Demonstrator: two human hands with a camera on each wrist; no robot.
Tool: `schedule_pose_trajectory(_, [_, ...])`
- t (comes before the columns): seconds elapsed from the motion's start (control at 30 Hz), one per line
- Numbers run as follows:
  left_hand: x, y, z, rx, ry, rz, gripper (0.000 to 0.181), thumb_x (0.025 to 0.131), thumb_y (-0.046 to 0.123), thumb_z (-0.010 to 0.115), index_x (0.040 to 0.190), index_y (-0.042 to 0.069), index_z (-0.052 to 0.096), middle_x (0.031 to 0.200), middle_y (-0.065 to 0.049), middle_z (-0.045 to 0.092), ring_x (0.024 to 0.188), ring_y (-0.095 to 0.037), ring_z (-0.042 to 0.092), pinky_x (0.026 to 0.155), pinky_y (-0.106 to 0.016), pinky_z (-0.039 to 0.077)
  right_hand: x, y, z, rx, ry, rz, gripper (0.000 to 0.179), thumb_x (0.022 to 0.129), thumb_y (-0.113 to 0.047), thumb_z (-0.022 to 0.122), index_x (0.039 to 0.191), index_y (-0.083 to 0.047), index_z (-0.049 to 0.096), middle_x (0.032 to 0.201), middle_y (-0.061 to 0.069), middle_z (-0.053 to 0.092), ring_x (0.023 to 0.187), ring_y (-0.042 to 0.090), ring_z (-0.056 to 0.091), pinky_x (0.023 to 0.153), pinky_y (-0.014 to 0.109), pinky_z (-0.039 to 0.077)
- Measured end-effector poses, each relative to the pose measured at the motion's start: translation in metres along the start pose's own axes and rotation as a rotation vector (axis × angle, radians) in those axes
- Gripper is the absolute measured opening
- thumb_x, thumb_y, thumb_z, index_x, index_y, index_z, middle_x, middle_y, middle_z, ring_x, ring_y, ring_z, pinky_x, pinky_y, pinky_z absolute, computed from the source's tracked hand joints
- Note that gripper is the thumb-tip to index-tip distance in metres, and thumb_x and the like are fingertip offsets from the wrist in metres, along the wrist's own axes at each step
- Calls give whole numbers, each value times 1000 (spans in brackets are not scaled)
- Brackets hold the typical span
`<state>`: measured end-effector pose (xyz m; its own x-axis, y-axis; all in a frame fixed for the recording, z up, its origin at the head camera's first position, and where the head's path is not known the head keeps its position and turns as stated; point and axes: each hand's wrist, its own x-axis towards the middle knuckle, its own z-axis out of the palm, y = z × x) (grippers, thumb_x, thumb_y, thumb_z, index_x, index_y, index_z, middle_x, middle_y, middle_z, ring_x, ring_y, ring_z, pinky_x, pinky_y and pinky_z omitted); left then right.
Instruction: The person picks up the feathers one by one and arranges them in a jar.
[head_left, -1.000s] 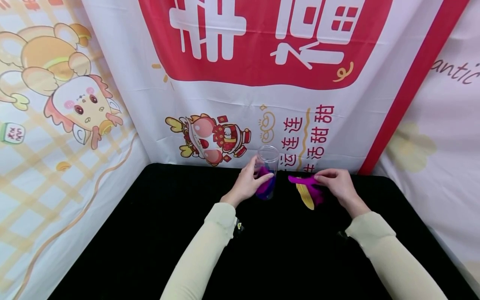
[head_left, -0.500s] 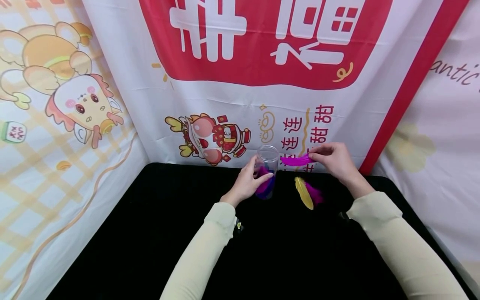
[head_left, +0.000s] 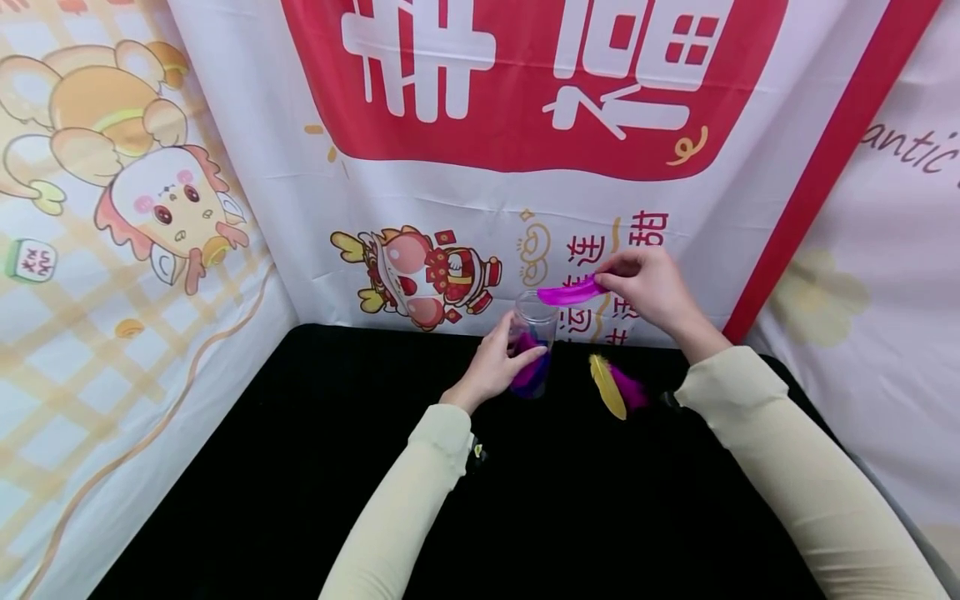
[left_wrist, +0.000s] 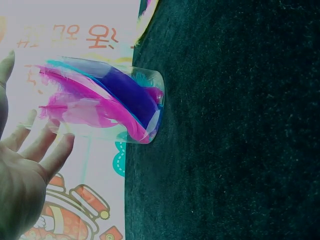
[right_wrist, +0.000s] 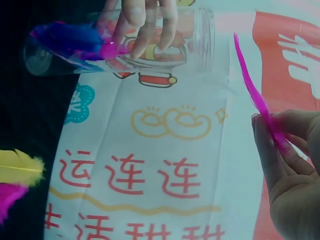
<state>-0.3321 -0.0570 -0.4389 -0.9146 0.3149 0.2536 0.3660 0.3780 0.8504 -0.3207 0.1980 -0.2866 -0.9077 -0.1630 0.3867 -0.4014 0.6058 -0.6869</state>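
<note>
My left hand (head_left: 491,367) grips a clear plastic jar (right_wrist: 200,42) around its side, fingers on one face and thumb on the other. Inside the jar, magenta and blue feathers (left_wrist: 115,95) lean in its lower part. Between thumb and fingertips, my right hand (head_left: 648,287) pinches a magenta feather (head_left: 566,292) by one end. In the head view its free tip overlaps the jar's rim; in the right wrist view the feather stands off beyond the open mouth. A yellow feather (head_left: 608,387) and another magenta feather (head_left: 630,388) lie on the table to the right of the jar.
The black-covered table (head_left: 480,517) ends at a white printed cloth backdrop (head_left: 420,192) just behind the jar. Further printed cloths hang at the left (head_left: 135,333) and right (head_left: 862,233) sides.
My right hand has lifted the magenta feather off the table, up and leftward to the jar's rim. The yellow feather and another magenta one stayed behind. My left hand has kept its hold.
</note>
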Motion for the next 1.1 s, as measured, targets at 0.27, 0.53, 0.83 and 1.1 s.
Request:
schedule_pose_trajectory(0.27, [-1, 1, -1, -8, -7, -1, 69, 96, 45, 71, 152, 25, 37, 142, -6, 54, 133, -31, 56, 109, -44, 49, 14, -21, 10, -162, -60, -112, 7, 92, -7, 76, 98, -4, 80, 95, 14, 76, 85, 25, 69, 77, 40, 56])
schedule_pose_trajectory(0.53, [0, 0, -2, -17, -21, -6, 69, 96, 46, 71, 152, 26, 36, 141, -3, 54, 134, -31, 55, 110, -44, 48, 21, -30, 22, -241, -107, -219, 5, 90, 0, 76, 94, -1, 78, 91, 13, 76, 83, 25, 71, 77, 45, 60])
schedule_pose_trajectory(0.83, [0, -1, -1, -18, -9, -5, 75, 96, 46, 71, 157, 28, 31, 147, -3, 51, 134, -28, 55, 108, -41, 49, 24, -29, 42, -265, -156, -317, 4, 87, 0, 78, 91, 0, 78, 86, 13, 75, 79, 25, 71, 74, 42, 60])
schedule_pose_trajectory(1.1, [1, -1, -1, -15, 0, -9, 72, 97, 40, 72, 156, 23, 33, 146, -8, 51, 132, -29, 57, 105, -42, 52, 22, -24, 52, -206, -191, -267, 14, 93, -17, 77, 96, -3, 79, 90, 9, 77, 82, 23, 73, 76, 41, 61])
